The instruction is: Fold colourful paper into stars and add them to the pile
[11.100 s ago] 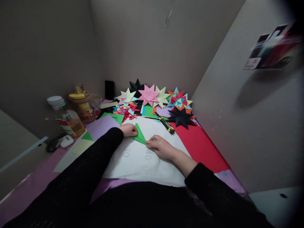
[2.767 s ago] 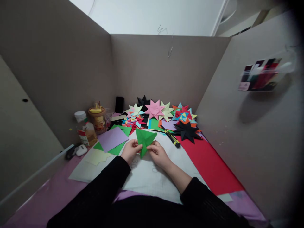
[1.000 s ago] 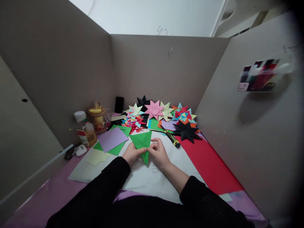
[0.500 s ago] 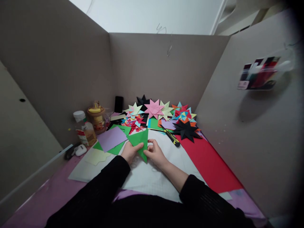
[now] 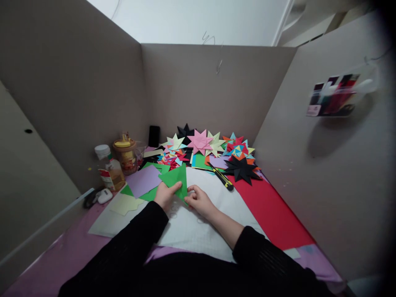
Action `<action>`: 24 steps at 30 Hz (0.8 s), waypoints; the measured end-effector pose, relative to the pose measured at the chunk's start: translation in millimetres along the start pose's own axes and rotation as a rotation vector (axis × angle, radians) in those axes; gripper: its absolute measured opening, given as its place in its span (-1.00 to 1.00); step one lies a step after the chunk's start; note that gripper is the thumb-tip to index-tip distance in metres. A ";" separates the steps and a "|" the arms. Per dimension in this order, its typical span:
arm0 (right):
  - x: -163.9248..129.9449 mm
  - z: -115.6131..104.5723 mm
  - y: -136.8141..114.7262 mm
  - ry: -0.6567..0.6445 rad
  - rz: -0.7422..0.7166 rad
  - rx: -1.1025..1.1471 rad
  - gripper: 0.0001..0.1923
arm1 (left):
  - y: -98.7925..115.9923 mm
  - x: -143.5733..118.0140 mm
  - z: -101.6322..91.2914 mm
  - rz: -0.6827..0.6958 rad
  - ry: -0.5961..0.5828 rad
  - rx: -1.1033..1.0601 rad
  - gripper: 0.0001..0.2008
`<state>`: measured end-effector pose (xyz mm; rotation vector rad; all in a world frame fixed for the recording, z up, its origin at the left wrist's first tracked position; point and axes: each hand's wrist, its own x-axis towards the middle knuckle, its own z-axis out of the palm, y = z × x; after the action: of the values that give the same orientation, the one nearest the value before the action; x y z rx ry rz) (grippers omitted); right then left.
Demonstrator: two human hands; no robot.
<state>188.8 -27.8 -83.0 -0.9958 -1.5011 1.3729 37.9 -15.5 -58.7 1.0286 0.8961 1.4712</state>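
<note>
A folded triangular piece of green paper [image 5: 175, 178] is held up over the white sheet [image 5: 198, 231]. My left hand [image 5: 165, 195] grips its left side, thumb lying on top and the other fingers hidden beneath. At the lower right edge, the thumb and curled fingers of my right hand [image 5: 199, 201] pinch the paper near its bottom corner. Just left of the folded piece lies a square of purple paper [image 5: 144, 181] on more green paper [image 5: 127, 190]. A pale yellow paper piece [image 5: 126, 205] rests on the white sheet closer to me.
Several folded paper stars, among them a pink star [image 5: 200, 141] and a black star [image 5: 243, 169], stand at the back. A yellow-black utility knife [image 5: 223, 179] lies before them. Red paper [image 5: 275, 214] covers the right side. A bottle [image 5: 113, 173] and jar [image 5: 126, 154] stand left.
Both hands have shifted slightly left with the green paper. The paper has turned a little, and its bottom point now sits higher, by my right fingertips.
</note>
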 end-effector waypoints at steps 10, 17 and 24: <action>6.2 -10.8 -7.4 0.109 -0.056 0.272 -0.65 | 6.1 -7.6 10.8 -0.262 -0.296 -0.160 -0.61; 4.9 -10.5 -11.0 0.100 -0.063 0.252 -0.64 | 5.9 -9.5 6.3 -0.368 -0.421 -0.151 -0.69; 6.7 -16.5 -10.6 0.292 -0.060 0.175 -0.68 | 7.7 -9.7 8.2 -0.038 -0.321 0.178 -0.77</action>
<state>202.1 -17.0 -71.3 -0.9840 -1.1655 1.2330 43.5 -26.2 -49.9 1.3288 0.8173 1.1665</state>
